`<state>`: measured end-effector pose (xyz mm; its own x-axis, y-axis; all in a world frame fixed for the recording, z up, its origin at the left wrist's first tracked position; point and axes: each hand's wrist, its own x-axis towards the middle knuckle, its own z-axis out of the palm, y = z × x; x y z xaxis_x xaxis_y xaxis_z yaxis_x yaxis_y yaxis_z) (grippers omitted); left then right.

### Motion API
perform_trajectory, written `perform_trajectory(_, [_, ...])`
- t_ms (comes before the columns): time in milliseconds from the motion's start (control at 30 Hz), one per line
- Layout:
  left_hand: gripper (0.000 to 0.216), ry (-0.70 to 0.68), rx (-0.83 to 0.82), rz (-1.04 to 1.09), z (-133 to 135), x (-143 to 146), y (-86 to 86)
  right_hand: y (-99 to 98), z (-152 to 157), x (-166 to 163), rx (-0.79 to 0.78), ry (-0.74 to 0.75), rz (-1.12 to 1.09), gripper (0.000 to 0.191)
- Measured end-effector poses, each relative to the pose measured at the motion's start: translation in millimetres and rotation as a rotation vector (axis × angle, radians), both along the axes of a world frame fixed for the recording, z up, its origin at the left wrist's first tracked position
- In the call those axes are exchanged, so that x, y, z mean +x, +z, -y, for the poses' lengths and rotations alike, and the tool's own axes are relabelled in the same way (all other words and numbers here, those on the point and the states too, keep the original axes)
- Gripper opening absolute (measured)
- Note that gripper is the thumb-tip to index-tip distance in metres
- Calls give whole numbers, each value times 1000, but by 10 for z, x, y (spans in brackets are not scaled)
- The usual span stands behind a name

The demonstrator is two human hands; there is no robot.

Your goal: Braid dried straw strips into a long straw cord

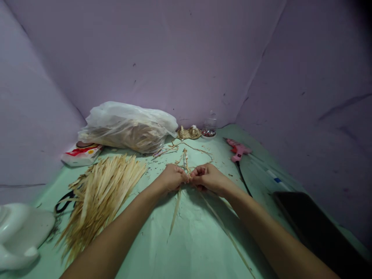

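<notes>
Both hands meet at the middle of the pale green table [192,240]. My left hand [172,177] and my right hand [207,177] are closed in pinches on a braided straw cord [185,159] that runs away from me. Loose straw strips [176,211] trail from the pinch toward me, one long strip going off to the lower right. The fingertips hide the point where the strands cross.
A heap of cut straw strips [101,193] lies at left, over black scissors [65,199]. Behind are a plastic bag of straw [128,128], a red-white packet [81,153], a small woven piece [188,133], a bead jar [209,128], a pink glue gun [237,150]. A white object [20,234] and dark slab [314,228] flank me.
</notes>
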<state>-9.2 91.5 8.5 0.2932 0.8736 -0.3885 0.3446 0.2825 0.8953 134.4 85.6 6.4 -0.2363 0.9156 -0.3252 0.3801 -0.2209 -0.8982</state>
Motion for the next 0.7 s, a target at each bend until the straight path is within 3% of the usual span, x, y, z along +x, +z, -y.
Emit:
perform_trajectory(200, [9,24,145,-65,13,65,-93,88,74,-12,308,-2,521,9])
perform_trajectory(433, [22,253,-156,185,98,161,87,284,312,-211,420,33,828,17])
perform_trajectory(533, [21,219,-217,172,98,134,147,252,385,-319,419,94,901,20])
perform_trajectory(700, [10,171,-71,62,72,83,117,280,421,-274,415,294,809,17])
